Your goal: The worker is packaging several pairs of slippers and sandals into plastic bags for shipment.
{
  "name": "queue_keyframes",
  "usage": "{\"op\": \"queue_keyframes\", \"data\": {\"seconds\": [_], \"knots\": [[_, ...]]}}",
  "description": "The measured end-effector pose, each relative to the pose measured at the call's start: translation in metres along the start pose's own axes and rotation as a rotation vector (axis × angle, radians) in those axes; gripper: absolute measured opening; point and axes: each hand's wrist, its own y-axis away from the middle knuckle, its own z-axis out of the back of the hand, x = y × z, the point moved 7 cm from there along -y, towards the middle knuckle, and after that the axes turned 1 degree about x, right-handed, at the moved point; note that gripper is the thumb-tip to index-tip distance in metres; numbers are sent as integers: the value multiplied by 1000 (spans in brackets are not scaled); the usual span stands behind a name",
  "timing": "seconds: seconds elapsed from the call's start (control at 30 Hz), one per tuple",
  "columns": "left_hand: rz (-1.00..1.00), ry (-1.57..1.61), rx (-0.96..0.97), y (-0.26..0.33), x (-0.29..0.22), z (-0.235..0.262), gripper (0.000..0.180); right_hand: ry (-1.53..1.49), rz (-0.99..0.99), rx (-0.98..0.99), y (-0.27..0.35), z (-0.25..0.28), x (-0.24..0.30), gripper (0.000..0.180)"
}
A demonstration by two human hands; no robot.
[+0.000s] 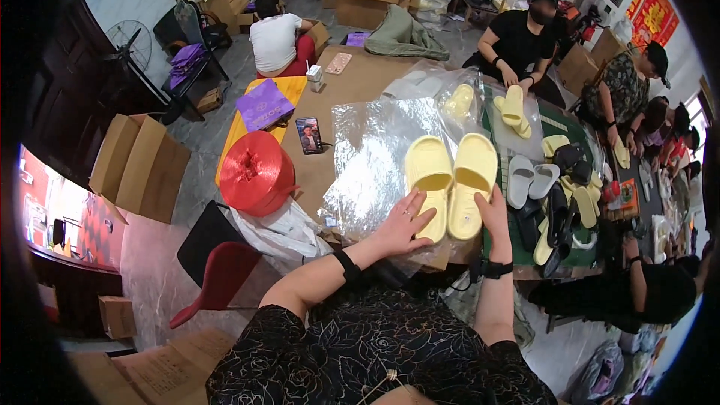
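Two pale yellow slippers lie side by side in front of me, toes pointing away, over clear plastic sheeting [367,150]. On the heel of the left slipper [429,161] rests my left hand [405,223], its fingers spread. My right hand [491,217] holds the outer edge of the right slipper [474,157], thumb on top; its other fingers are mostly hidden. Beyond the pair is another yellow slipper [459,102] in clear plastic. Across the table a person in black handles more yellow slippers [513,106].
A red twine roll [257,172], a phone [309,136] and a purple bag [265,106] are on my left. Grey slippers [531,180] and a pile of black and yellow ones [566,210] lie right. Co-workers sit along the right; open cartons [142,165] stand on the floor.
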Motion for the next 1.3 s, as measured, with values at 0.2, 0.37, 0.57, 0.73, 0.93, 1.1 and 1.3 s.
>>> {"op": "queue_keyframes", "data": {"seconds": [0.2, 0.37, 0.57, 0.73, 0.93, 1.1, 1.3], "knots": [[5, -13, -21, 5, 7, -3, 70, 788, 230, -247, 19, -30, 46, 65], [4, -7, -23, 5, 6, 0, 70, 540, -6, -177, 24, -61, 46, 64], [3, -1, -28, 5, 4, 5, 67, 1023, 279, -173, 3, -91, 63, 57], [168, 342, -81, 7, 28, 47, 67, 1083, 189, -181, -12, -86, 39, 37], [106, -161, 215, 41, 51, 36, 87, 637, 233, -314, -5, -62, 35, 31], [111, -131, 151, 35, 45, 26, 56, 301, 117, -635, 16, 12, 5, 26], [232, -43, 157, 16, 48, 30, 40, -204, 214, -803, 71, 87, 17, 31]]}}
